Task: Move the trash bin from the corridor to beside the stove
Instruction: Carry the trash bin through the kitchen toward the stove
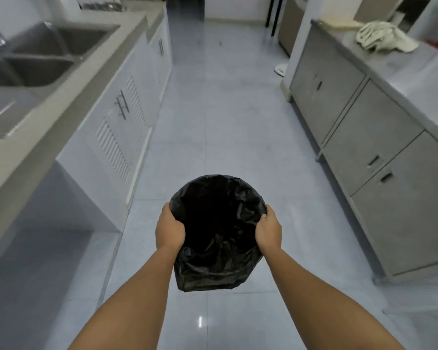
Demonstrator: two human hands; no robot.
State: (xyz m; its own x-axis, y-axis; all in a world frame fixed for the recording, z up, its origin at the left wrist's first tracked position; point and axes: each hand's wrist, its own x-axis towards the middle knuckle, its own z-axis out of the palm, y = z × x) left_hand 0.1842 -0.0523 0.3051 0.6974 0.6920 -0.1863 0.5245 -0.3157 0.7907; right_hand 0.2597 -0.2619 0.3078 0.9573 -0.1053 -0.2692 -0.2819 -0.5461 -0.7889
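Observation:
A round trash bin [216, 233] lined with a black plastic bag hangs in front of me above the tiled floor, its mouth facing up. My left hand [169, 229] grips the bin's left rim and my right hand [268, 229] grips its right rim. The bag covers the bin's whole outside, so the bin's own wall is hidden. No stove shows in this view.
A grey counter with a double steel sink [39, 59] and white cabinets [127, 117] runs along the left. Steel cabinets [364, 127] line the right, with a crumpled cloth [384, 37] on top. The tiled aisle [223, 109] runs ahead to a far wall.

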